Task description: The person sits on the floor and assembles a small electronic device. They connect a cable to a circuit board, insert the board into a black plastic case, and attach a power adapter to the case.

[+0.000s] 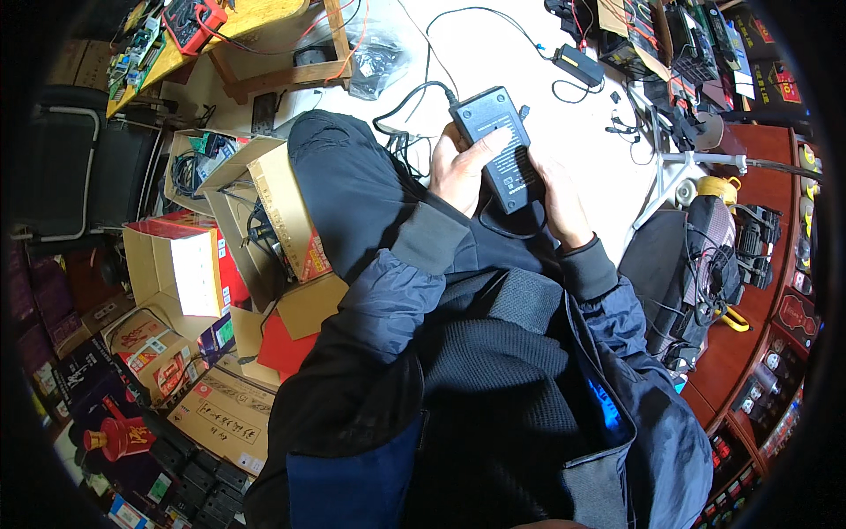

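Note:
A black power adapter (498, 154), a flat brick with a printed label and screws at its corners, is held tilted above my lap. My left hand (460, 172) grips its left side, with the thumb lying across the label. Along the adapter's right edge is my right hand (561, 201), its fingers partly hidden behind the case. A black cable (401, 101) leaves the adapter's far end and loops down to the left. Another black cord (511, 234) hangs in a loop below the near end, between my wrists.
Opened cardboard boxes (220, 203) with cables and boards crowd the left. A red multimeter (192, 25) lies on a yellow wooden table (256, 22). On the white floor ahead sits another black adapter (578, 66). A black bag (665, 264) and reddish-brown cabinet (762, 194) stand at the right.

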Motion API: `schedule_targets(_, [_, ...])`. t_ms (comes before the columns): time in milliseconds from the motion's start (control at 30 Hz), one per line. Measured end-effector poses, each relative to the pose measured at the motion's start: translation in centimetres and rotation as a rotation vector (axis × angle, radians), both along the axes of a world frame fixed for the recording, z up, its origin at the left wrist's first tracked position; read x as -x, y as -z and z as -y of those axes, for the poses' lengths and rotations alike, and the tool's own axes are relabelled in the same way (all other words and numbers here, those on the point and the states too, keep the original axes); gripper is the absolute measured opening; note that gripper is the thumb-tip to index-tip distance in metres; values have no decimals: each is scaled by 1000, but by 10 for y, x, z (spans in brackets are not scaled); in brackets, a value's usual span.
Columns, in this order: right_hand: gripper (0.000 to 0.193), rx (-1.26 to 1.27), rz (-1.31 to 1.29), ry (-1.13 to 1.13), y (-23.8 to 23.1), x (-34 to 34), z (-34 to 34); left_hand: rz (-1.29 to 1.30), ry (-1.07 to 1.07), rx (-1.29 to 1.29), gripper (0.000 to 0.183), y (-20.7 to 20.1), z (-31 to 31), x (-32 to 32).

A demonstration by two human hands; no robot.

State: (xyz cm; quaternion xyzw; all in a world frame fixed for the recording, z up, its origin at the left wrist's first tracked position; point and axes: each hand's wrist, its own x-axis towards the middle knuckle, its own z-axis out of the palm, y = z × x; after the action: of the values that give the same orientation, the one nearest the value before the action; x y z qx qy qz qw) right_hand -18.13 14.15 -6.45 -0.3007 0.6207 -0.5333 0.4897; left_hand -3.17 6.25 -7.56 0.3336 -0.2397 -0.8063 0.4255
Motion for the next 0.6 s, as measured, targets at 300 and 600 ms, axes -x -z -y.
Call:
schedule_targets(300, [72,-125,-303,-35,1,1,9,59,24,-31,39,5,-4,1])
schedule_targets(600, [66,-116,125,5,17,6,4,-95,3,-61,36,14,1,1])
